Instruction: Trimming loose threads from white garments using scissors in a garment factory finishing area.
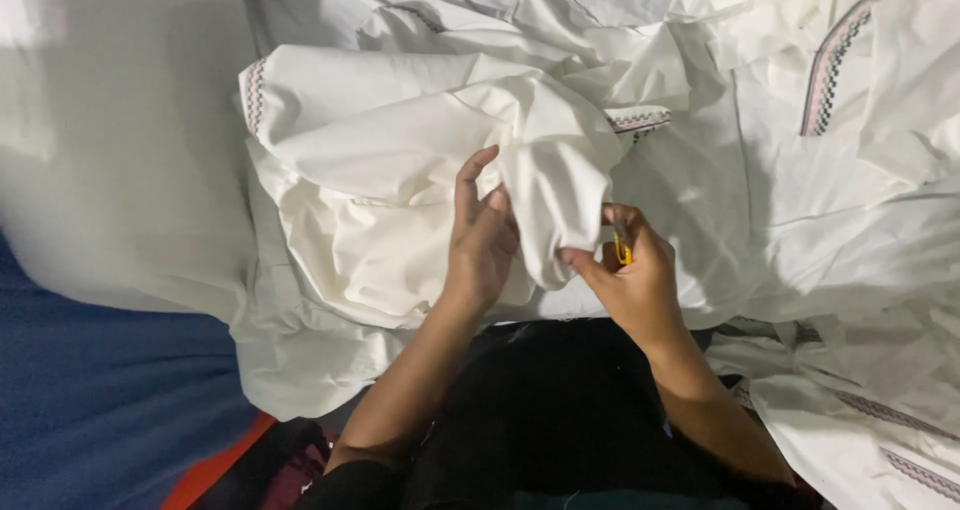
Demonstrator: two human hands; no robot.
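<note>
A bunched white garment with patterned pink-and-dark trim lies in front of me. My left hand pinches a raised fold of this cloth between thumb and fingers. My right hand grips the lower edge of the same fold with its fingertips and also holds a small yellow tool in its palm; what kind of tool it is I cannot tell. Both hands are close together, a few centimetres apart, over my lap in dark clothing.
More white garments with trimmed bands are heaped to the right and behind. A plain white sheet covers the left. Blue fabric and an orange strip lie at lower left.
</note>
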